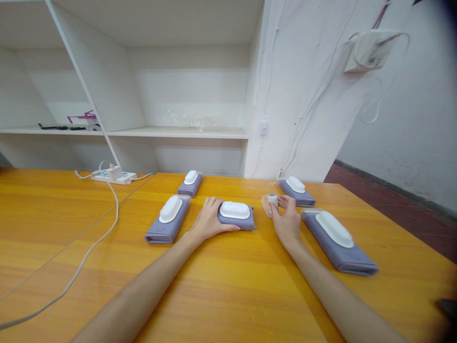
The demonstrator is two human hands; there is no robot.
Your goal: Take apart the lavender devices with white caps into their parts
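My left hand (210, 219) grips the left end of a purple-grey folded packet (246, 223), thumb in front and fingers behind. On this packet lies a white oval piece (234, 209) with a bumpy top. To its right, my right hand (287, 221) holds a small white cylinder (272, 200) upright between thumb and fingers. A clear, pinkish film-like piece (264, 206) shows beside the cylinder; whether the two are joined I cannot tell. Nearest to my right hand is another purple-grey packet (324, 243), topped by a white oval piece (335, 229).
Similar packets with white ovals lie left of my left hand (162, 233), behind it (190, 188) and behind my right hand (303, 199). A power strip (114, 176) trails a cable (107, 238) across the table's left. White shelves (178, 132) stand behind.
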